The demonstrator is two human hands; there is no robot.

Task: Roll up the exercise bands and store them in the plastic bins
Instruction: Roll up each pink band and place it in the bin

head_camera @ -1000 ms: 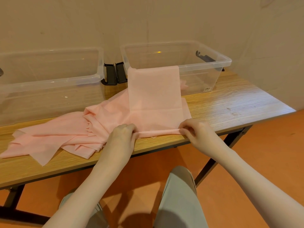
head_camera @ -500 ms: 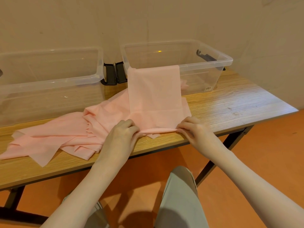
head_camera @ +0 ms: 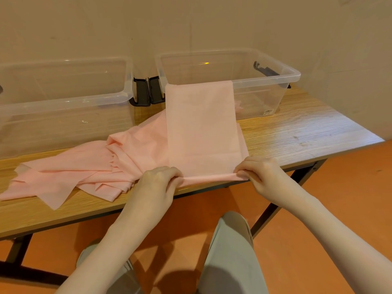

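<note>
- A pink exercise band [head_camera: 201, 128] lies flat on the wooden counter [head_camera: 297, 134], its far end draped over the front rim of the right clear plastic bin [head_camera: 265, 81].
- The band's near end is rolled into a thin tube along the counter's front edge.
- The left hand [head_camera: 158, 181] holds the left end of that roll, fingers curled over it.
- The right hand [head_camera: 261, 172] pinches the right end of the roll between thumb and curled fingers.
- Both hands sit at the counter's near edge, well apart, with the rolled strip stretched between them.
- A loose pile of pink bands [head_camera: 70, 175] lies spread on the counter to the left, touching the flat band and overlapping its left side.
- The left clear plastic bin [head_camera: 63, 98] stands at the back of the counter, just beside the right one; black latch handles [head_camera: 148, 91] sit between them.
- Something pink shows faintly through the right bin's wall, possibly the band's hanging end.
- The person's trouser-clad legs [head_camera: 231, 257] show below the counter, above an orange floor [head_camera: 339, 187].
</note>
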